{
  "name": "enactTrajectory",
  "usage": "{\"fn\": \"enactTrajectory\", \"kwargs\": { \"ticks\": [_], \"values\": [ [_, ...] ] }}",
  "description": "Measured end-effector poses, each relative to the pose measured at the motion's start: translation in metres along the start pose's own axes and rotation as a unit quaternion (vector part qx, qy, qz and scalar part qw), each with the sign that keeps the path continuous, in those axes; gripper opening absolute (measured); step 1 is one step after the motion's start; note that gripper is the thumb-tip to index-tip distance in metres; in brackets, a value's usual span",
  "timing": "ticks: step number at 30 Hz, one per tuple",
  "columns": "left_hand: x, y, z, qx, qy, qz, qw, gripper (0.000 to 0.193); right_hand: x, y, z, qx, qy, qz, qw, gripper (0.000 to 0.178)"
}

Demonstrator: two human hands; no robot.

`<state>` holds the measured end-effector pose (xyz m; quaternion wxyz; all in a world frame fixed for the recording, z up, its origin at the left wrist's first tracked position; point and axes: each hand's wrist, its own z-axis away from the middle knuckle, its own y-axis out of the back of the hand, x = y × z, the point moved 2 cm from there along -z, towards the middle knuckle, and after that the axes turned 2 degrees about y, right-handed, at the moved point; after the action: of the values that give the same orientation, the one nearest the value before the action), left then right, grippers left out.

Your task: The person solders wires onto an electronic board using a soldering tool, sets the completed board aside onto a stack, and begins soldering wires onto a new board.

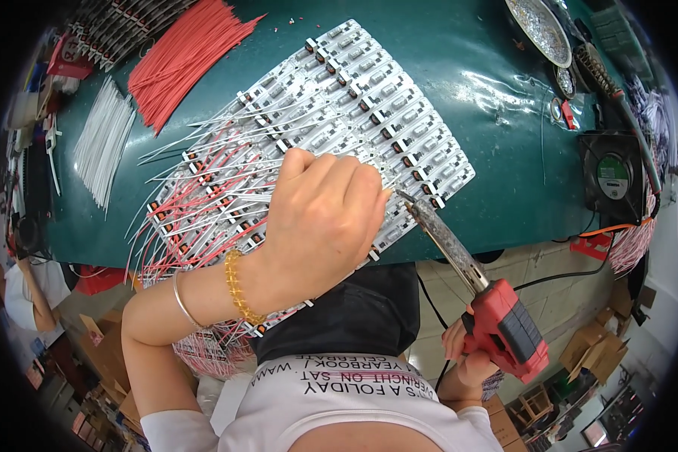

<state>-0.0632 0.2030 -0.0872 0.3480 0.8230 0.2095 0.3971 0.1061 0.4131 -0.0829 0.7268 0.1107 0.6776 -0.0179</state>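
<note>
A panel of small circuit boards (422, 135) lies at a slant across the table's near side, set with rows of white and dark parts. Loose red and white wires (196, 196) stick out from its left half. My left hand (328, 211) is over the panel, fingers pinched on a thin white wire (390, 183) whose end shows by the fingertips. My right hand (471, 358) grips the red and black handle of a soldering gun (508, 331). The gun's metal tip reaches up to the panel, close beside my left fingertips; contact there cannot be made out.
On the green table (497, 173) are a bundle of red wires (192, 60) and a bundle of white wires (104, 143). At the right stand a black fan (614, 177), a round metal dish (541, 32) and a coiled holder (597, 69). A black cable (565, 277) hangs below the table edge.
</note>
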Motion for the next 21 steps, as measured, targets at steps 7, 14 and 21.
{"fn": "enactTrajectory", "kwargs": {
  "ticks": [7,14,21],
  "values": [
    [0.0,0.0,0.001,-0.006,-0.001,-0.006,1.0,0.018,0.007,0.009,0.003,-0.007,0.012,-0.017,1.0,0.091],
    [0.006,0.017,-0.004,0.091,-0.079,-0.072,0.99,0.014,-0.005,0.003,-0.001,-0.015,0.006,-0.023,1.0,0.093],
    [0.01,0.0,0.002,-0.015,0.003,0.027,1.0,0.014,0.002,0.01,0.008,-0.006,0.021,-0.022,1.0,0.093]
  ]
}}
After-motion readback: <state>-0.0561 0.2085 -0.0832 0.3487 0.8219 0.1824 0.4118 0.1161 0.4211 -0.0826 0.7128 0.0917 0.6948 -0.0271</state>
